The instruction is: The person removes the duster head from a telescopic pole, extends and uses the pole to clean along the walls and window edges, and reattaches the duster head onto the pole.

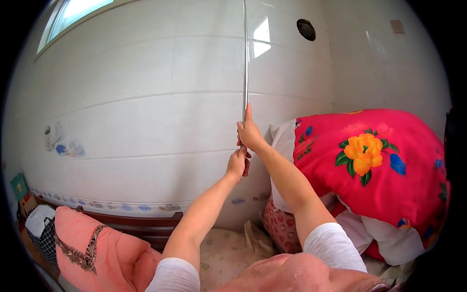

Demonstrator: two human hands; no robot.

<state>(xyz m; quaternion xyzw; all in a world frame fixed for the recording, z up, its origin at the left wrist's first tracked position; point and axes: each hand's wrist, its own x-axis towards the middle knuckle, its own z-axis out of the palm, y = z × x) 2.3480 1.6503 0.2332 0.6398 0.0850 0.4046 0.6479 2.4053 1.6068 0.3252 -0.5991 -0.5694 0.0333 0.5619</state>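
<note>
A thin metal pole (245, 58) stands nearly upright in front of the white tiled wall and runs out of view at the top. Around its lower part, my right hand (250, 134) is closed, with the index finger stretched up along it. Just below and slightly left, my left hand (237, 164) grips the pole's bottom portion with fingers wrapped round. The two hands are close together; the pole's lower end is hidden by the left hand.
Red floral bedding (369, 165) is piled at the right above a pink patterned bundle (280, 221). A pink cushion (104, 248) lies lower left before a brown wooden headboard (131, 221). The tiled wall (131, 126) has a dark round hole (306, 30) and a window (75, 17).
</note>
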